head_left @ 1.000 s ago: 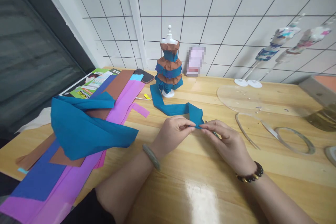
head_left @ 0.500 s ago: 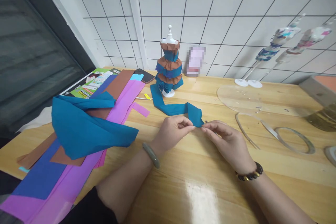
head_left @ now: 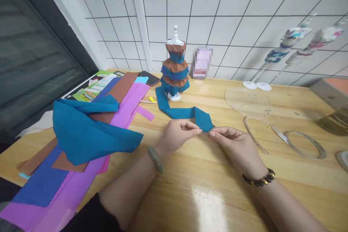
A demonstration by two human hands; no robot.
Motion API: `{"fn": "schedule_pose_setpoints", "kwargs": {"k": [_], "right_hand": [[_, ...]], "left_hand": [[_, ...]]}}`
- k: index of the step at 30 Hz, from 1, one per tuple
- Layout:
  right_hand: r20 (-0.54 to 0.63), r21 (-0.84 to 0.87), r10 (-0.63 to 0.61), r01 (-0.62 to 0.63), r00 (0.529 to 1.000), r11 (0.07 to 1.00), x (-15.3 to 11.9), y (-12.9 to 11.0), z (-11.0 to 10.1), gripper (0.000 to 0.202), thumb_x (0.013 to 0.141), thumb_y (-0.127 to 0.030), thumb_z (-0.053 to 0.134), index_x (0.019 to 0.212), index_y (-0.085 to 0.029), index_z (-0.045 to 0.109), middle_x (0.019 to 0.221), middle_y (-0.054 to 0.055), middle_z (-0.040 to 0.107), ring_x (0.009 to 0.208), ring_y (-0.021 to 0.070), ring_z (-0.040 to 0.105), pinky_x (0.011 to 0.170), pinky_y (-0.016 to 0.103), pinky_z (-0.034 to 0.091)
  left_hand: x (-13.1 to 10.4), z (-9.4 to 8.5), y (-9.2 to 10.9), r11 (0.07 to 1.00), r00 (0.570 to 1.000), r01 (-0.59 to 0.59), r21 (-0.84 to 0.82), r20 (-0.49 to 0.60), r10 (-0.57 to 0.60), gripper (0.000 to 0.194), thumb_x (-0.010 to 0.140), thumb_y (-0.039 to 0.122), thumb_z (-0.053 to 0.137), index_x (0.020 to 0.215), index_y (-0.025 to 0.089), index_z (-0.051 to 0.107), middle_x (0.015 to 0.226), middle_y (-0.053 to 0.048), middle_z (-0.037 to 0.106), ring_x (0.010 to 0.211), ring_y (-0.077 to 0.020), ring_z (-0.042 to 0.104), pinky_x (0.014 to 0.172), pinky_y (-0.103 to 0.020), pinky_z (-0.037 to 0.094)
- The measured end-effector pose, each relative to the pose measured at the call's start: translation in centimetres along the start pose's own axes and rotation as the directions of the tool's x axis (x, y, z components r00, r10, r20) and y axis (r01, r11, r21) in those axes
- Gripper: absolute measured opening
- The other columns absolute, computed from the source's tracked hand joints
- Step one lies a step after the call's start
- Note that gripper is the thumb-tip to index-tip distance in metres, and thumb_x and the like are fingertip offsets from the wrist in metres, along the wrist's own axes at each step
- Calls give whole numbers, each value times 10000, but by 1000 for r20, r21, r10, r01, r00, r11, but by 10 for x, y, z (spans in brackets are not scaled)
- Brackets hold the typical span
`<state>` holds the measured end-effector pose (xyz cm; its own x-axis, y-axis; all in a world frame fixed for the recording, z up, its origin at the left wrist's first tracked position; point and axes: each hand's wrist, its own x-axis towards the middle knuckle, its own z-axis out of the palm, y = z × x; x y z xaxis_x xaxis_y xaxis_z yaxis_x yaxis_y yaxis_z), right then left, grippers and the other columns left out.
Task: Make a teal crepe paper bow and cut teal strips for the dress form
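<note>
Both hands pinch the near end of a teal crepe paper strip (head_left: 203, 119) above the wooden table. My left hand (head_left: 179, 133) has thumb and fingers closed on its edge. My right hand (head_left: 236, 144) pinches the same end a little to the right, fingertips pressed together. From there the strip runs back, folded at a corner, to the foot of a small mannequin (head_left: 175, 66). Ruffled brown and teal paper bands dress that mannequin, with a pleated teal piece low on its front.
To the left, a large teal paper sheet (head_left: 81, 134) lies over purple, blue and brown strips. A dark phone (head_left: 150, 78) is behind them. On the right are a clear disc (head_left: 246, 102), a roll of tape (head_left: 307, 145) and two mannequins on stands (head_left: 288, 45).
My right hand has shifted slightly, its fingers now straighter along the strip's end. That end lies a touch flatter and farther right. My left hand has barely moved.
</note>
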<state>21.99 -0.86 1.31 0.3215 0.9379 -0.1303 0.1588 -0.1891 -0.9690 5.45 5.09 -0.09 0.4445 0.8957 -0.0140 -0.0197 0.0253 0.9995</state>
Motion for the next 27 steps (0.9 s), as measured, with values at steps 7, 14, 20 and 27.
{"fn": "schedule_pose_setpoints", "kwargs": {"k": [7,14,20,27], "right_hand": [[31,102,37,-40,999,994,1,5,0,254,561,-374,766,692,-169,689,710,48,713,651,161,635,652,284,503],[39,120,24,-29,999,992,2,5,1,269,569,-360,768,710,-159,657,663,38,689,612,148,625,629,279,509],[31,149,-25,20,999,989,1,4,3,350,555,-357,780,807,-175,620,743,38,690,690,162,645,686,292,521],[77,184,-88,73,993,980,-2,7,7,377,592,-341,765,878,-178,580,779,50,689,713,167,657,714,313,533]], "left_hand": [[1,2,-3,998,1000,2,-66,-9,-3,213,623,308,711,703,131,622,706,-34,652,664,-122,580,652,-258,450],[2,4,-3,997,1000,-6,-76,-9,5,206,628,267,706,708,124,581,701,-19,617,657,-97,555,647,-237,436],[3,3,-8,997,999,-39,-72,10,40,313,659,243,684,931,144,563,713,13,561,669,-82,541,639,-212,419],[-1,10,-8,987,991,1,-163,133,21,535,708,216,638,1205,175,446,785,-23,611,720,-122,570,657,-243,436]]}}
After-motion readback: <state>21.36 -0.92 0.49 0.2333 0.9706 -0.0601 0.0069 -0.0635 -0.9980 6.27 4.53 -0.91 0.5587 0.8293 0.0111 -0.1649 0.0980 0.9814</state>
